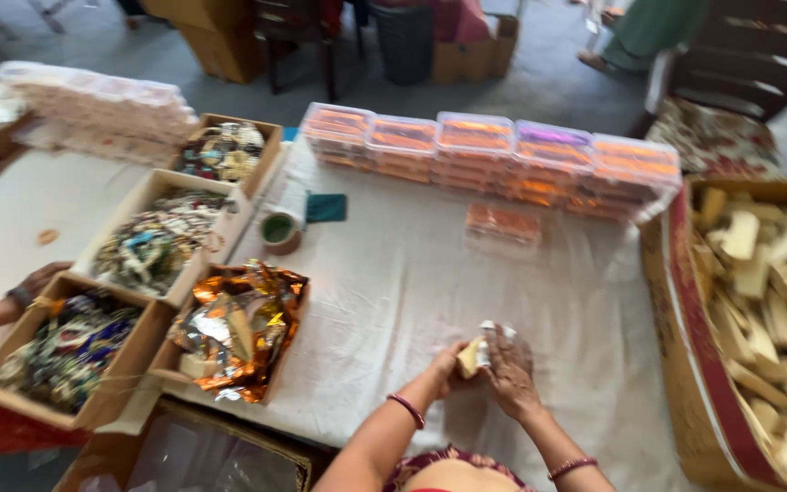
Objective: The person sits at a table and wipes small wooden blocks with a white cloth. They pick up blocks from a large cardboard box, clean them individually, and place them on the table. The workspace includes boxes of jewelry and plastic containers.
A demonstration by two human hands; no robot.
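My left hand [445,367] and my right hand [509,374] meet over the white cloth [393,282], both closed around a small pale wooden block [469,357] with a bit of clear wrapping at its top. A lone flat clear box with orange contents [501,224] lies on the cloth beyond my hands. Stacks of the same clear orange-filled boxes [494,157] line the far edge of the cloth.
A big cardboard box of pale wooden blocks [767,292] stands at the right. Left of me sit a box with crumpled foil [239,328] and several boxes of small trinkets [161,241]. Another person's hand [34,284] rests at the far left. A tape roll [280,230] lies nearby.
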